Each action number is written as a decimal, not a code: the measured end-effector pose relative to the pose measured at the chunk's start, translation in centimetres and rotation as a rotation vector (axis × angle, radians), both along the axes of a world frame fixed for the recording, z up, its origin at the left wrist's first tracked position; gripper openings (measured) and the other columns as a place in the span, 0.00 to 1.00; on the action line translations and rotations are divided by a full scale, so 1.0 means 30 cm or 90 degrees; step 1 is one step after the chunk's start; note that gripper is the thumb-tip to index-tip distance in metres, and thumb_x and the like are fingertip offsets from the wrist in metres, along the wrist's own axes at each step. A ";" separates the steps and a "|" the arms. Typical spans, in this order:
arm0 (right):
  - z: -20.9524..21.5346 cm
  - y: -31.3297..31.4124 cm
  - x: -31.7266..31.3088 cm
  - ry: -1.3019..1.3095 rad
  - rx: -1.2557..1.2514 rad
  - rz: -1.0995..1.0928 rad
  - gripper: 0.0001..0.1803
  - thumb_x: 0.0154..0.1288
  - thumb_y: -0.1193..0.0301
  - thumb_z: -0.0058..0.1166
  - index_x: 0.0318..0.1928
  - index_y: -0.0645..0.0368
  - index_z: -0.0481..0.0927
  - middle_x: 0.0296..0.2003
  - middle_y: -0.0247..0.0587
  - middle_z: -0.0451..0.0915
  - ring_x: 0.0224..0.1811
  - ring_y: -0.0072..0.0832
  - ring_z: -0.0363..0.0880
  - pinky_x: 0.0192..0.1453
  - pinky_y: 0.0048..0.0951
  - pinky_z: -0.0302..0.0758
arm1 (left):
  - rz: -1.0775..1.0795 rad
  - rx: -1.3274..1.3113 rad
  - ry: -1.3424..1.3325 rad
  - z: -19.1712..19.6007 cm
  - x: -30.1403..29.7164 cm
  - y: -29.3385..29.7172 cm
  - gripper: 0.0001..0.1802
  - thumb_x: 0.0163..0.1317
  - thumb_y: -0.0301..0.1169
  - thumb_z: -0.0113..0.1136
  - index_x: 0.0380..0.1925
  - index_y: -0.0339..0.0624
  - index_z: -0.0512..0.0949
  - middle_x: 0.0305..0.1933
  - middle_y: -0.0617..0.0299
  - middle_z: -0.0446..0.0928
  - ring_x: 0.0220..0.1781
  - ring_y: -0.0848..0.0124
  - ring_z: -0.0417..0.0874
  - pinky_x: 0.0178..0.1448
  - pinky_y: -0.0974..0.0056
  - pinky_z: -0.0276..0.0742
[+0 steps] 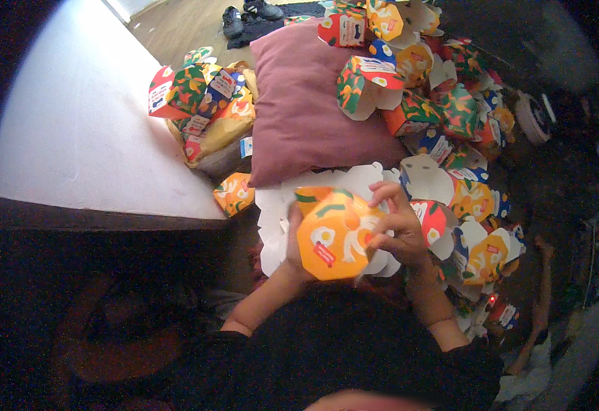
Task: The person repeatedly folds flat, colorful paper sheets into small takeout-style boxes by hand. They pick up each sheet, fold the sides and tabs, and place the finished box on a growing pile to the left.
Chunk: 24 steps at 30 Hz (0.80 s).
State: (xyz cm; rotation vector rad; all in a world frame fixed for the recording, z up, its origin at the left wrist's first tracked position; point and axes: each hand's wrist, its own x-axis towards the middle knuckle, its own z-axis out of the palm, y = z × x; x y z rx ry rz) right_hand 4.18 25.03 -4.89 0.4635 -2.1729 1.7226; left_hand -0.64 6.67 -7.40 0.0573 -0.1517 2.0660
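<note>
- Dim, cluttered floor all round, with a pale mattress-like slab [80, 116] lit up at far left of the mauve cushion [306, 103].
- Nearest, just below the cushion's lower edge: orange carton [332, 235], octagon-faced, printed with egg and leaf shapes, held up over a stack of white die-cut blanks [275, 212].
- Left hand [294, 240] mostly hidden behind the carton, thumb wrapped round its left edge, so gripping the carton from the back.
- Right hand [397, 226] curled on the carton's right side, fingertips [382, 194] pinching a flap near the top corner.
- Judged best here: keep the left grip steady as a brace, press each scalloped flap along its crease, not mid-panel, and tuck in order round the rim so nothing buckles.
- Worth watching: thin card tears at the tabs if forced; a light squeeze ought to do.
- Right of the cushion: heap of folded cartons [450, 198] in red, green, blue and orange, some open with white insides showing.
- Left of the cushion: bag of flat printed cartons [210, 109], one orange piece [234, 194] lying apart below it.
- Beyond the cushion's top: more cartons [375, 41], then wooden floor and dark shoes [245, 15].
</note>
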 end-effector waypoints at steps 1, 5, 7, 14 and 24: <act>0.010 0.006 0.001 0.001 0.051 -0.029 0.09 0.41 0.68 0.68 0.23 0.53 0.80 0.44 0.39 0.70 0.55 0.41 0.66 0.59 0.41 0.61 | 0.030 -0.093 0.078 0.028 -0.012 -0.015 0.47 0.54 0.68 0.36 0.62 0.42 0.55 0.63 0.47 0.60 0.62 0.51 0.66 0.62 0.49 0.66; 0.044 0.003 0.012 -0.029 0.170 -0.105 0.12 0.41 0.68 0.68 0.24 0.59 0.79 0.48 0.43 0.70 0.56 0.40 0.69 0.55 0.39 0.71 | 0.056 -0.538 0.599 0.151 0.012 -0.061 0.37 0.60 0.50 0.53 0.61 0.37 0.57 0.58 0.53 0.65 0.57 0.64 0.70 0.61 0.61 0.64; 0.053 -0.008 0.017 -0.007 0.258 -0.148 0.10 0.42 0.72 0.67 0.24 0.61 0.78 0.49 0.44 0.71 0.54 0.38 0.72 0.55 0.35 0.72 | -0.009 -0.678 0.594 0.183 0.007 -0.061 0.30 0.62 0.45 0.51 0.57 0.36 0.62 0.52 0.56 0.70 0.51 0.69 0.72 0.55 0.65 0.67; 0.054 -0.028 0.041 -0.075 0.180 -0.133 0.08 0.44 0.79 0.62 0.24 0.62 0.74 0.50 0.49 0.74 0.54 0.38 0.74 0.55 0.34 0.73 | -0.091 -0.771 0.473 0.218 -0.007 -0.058 0.21 0.64 0.43 0.49 0.47 0.35 0.71 0.41 0.60 0.75 0.40 0.74 0.75 0.47 0.69 0.70; 0.027 -0.032 0.042 -0.134 -0.025 -0.141 0.28 0.39 0.66 0.71 0.44 0.56 0.74 0.49 0.40 0.72 0.36 0.25 0.75 0.38 0.23 0.76 | 0.136 -0.525 0.348 0.161 0.002 -0.027 0.30 0.59 0.32 0.52 0.60 0.41 0.54 0.55 0.52 0.66 0.55 0.65 0.71 0.59 0.61 0.68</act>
